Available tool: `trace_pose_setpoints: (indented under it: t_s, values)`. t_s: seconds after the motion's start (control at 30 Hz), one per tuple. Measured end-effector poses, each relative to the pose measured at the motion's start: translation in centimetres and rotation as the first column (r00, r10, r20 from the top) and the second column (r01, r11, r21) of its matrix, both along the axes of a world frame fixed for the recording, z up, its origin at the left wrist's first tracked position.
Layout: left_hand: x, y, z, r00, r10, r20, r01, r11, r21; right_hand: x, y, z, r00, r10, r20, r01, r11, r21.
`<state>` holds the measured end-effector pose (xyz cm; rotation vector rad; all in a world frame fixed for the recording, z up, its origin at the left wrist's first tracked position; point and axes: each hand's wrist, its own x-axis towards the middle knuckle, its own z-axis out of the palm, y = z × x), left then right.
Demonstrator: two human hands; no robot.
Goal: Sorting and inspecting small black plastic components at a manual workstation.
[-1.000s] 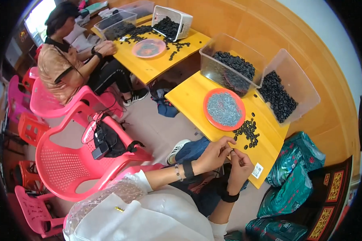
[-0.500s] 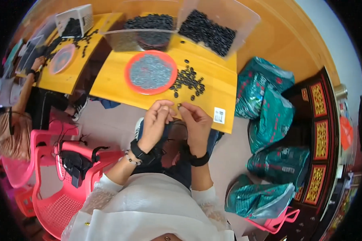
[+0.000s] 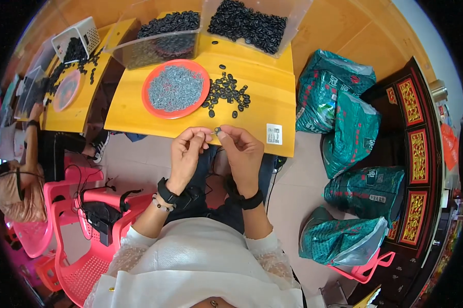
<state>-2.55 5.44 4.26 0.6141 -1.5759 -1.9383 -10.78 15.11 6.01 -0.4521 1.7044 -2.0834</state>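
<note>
Above the table's near edge my two hands meet, fingertips almost touching. My right hand [image 3: 244,151] pinches a small black oval piece [image 3: 217,130] between thumb and forefinger. My left hand [image 3: 186,156] is closed in a pinch beside it, on a thin, light-coloured piece too small to name exactly. Just beyond them, a red-rimmed round plate [image 3: 148,107] holds a heap of small, slender grey metal pieces. Right of that plate, several loose black oval pieces [image 3: 226,93] lie scattered on the yellow table [image 3: 267,102].
Two clear bins of black pieces, one [image 3: 134,55] left and one [image 3: 249,25] right, stand at the back. Green bags [image 3: 352,128] line the right side. A pink chair [image 3: 82,272] stands at left. Another person's arm [image 3: 32,136] reaches to a second table [image 3: 82,110].
The view has shifted a little, so the table sits further left and higher. My hands have come closer together, the left pinch now meeting the black piece in the right.
</note>
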Motion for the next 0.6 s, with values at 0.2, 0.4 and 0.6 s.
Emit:
trace_pose_setpoints:
  t_s: [0.2, 0.4, 0.6]
  values:
    - [-2.1, 0.2, -1.3, 0.987, 0.158, 0.029, -0.141, 0.938, -0.315, -1.2, 1.8, 0.6, 0.997, -0.058, 0.060, 0.058, 0.998, -0.012]
    - [-5.7, 0.6, -1.7, 0.914, 0.255, 0.314, 0.097, 0.615, -0.782, -3.2, 5.6, 0.3, 0.972, -0.230, 0.058, 0.232, 0.972, -0.038]
    - [-9.1, 1.4, -2.5, 0.874, 0.363, 0.324, 0.115, 0.492, -0.863, -3.6, 7.6, -0.3, 0.960, -0.270, 0.078, 0.272, 0.962, -0.015]
